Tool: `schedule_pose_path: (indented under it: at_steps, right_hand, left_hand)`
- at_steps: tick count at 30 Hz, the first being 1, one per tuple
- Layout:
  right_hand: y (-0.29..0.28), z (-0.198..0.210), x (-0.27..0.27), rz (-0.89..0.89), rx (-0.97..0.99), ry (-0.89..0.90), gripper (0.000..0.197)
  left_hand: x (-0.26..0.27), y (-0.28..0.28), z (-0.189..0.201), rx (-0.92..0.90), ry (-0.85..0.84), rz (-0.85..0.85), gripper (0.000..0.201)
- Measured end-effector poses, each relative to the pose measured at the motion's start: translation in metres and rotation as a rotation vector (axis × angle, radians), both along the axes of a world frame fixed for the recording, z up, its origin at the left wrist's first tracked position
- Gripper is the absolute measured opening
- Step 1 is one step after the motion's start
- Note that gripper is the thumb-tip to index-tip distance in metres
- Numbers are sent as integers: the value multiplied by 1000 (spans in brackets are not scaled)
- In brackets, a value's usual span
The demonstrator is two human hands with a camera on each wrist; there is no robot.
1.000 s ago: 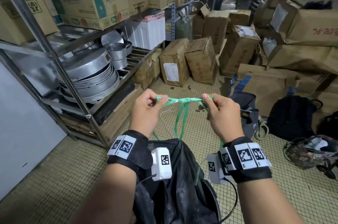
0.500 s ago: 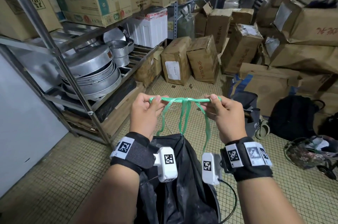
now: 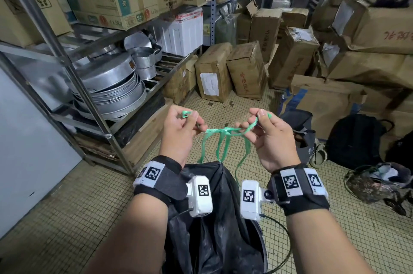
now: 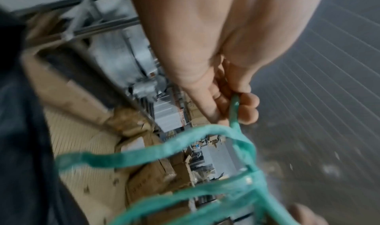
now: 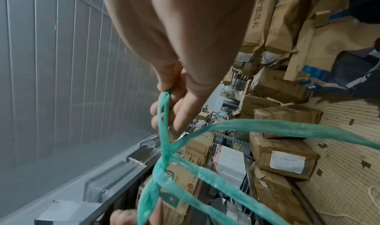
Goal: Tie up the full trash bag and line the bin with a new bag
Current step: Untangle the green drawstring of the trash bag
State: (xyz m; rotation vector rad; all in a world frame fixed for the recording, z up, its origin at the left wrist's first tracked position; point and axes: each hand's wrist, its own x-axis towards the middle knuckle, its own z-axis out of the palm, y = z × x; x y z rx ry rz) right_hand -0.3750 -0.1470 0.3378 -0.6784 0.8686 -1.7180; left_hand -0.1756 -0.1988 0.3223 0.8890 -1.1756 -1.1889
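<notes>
Both hands, left hand and right hand, pinch the green drawstring ends; pull toward nine and three o'clock evenly, cinching the knot above the black trash bag.

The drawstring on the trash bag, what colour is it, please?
Green drawstring; clearest in the head view.

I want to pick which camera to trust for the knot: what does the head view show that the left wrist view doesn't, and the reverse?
Only the head view shows the right hand pinching its end of the green drawstring, the black trash bag hanging below, and both wrist cameras.

Only the left wrist view shows, from the palm side, the left hand's fingers curled round the drawstring, though the picture is blurred.

Both show the left hand gripping the drawstring, the strands crossing between the hands, the metal shelving and the cardboard boxes.
</notes>
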Motion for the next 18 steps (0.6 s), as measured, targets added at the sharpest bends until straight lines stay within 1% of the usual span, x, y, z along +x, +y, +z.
schedule_pose_path:
  at_steps: [3, 6, 10, 13, 15, 18]
  right_hand:
    - [-4, -6, 2, -39, -7, 134, 23]
    - [-6, -12, -6, -105, 26, 288, 23]
    - [-6, -18, -17, -125, 40, 435, 25]
    - [-6, -22, -14, -108, 66, 606, 28]
    - [-6, -23, -12, -117, 74, 767, 26]
    - [-3, -21, -13, -113, 58, 1075, 28]
  left_hand:
    - [-1, 2, -2, -150, -385, -4, 19]
    - [5, 7, -3, -209, -651, 17, 19]
    - [14, 15, 4, -268, -848, 8, 15]
    - [15, 17, 4, -358, -970, -3, 19]
    - [13, 15, -1, -340, -1044, -48, 23]
    - [13, 8, -14, -362, -1146, -95, 26]
